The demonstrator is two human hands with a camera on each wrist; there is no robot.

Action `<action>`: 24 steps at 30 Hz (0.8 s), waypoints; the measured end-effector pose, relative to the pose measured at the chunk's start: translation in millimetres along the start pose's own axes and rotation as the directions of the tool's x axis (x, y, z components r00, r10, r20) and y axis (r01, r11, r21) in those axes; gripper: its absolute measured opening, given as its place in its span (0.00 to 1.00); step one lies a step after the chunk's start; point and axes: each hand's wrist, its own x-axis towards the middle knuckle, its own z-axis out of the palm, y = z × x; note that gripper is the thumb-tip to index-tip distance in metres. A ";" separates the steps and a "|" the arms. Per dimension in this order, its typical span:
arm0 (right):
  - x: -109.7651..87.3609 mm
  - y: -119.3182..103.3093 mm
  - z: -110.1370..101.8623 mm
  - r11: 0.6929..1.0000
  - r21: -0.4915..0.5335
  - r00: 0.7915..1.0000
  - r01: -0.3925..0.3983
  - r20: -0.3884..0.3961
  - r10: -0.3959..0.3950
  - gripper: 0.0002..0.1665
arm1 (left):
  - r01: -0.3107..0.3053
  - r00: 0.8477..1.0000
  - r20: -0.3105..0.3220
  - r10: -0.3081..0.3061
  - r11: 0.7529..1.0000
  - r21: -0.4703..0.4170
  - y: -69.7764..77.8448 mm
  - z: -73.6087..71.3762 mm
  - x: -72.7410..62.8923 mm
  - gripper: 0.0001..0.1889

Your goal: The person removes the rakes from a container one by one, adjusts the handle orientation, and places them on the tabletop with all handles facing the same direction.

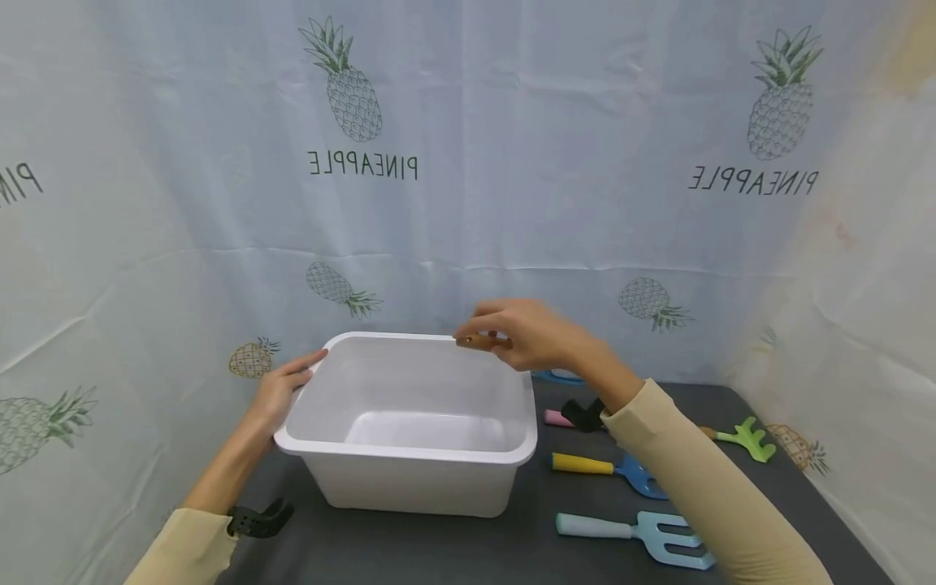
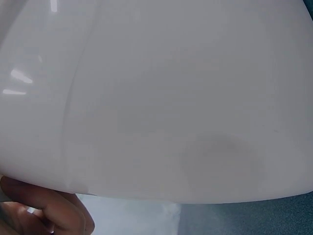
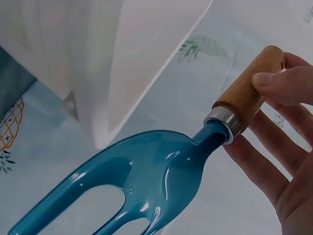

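A white plastic basin (image 1: 405,455) stands on the dark table. My left hand (image 1: 281,390) grips its left rim, and in the left wrist view curled fingers (image 2: 54,205) show at the edge of the basin wall (image 2: 161,107). Over the basin's far right corner, my right hand (image 1: 537,333) pinches a hand fork by its wooden handle (image 3: 249,85). The fork's blue pronged head (image 3: 151,171) shows in the right wrist view; its prong tips run out of frame. From the head camera, the wooden handle (image 1: 483,342) points left.
To the basin's right lie a light-blue fork (image 1: 658,536), a yellow-handled blue tool (image 1: 581,464), a pink handle (image 1: 557,418) and a green rake (image 1: 749,439), partly behind the right arm. A pineapple-print curtain (image 1: 468,203) hangs close behind the table (image 1: 380,552).
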 end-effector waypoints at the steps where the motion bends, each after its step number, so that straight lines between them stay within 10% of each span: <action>1: -2.2 0.5 -0.6 1.000 -0.001 1.000 -0.006 0.000 0.006 0.30 | -0.001 1.000 0.001 0.001 1.000 -0.002 0.2 0.2 -0.1 0.27; 24: -55.4 13.8 2.3 0.992 -0.010 0.992 -0.128 0.019 0.128 0.27 | -0.006 1.000 0.023 0.006 1.000 -0.014 -0.9 -1.5 -0.3 0.27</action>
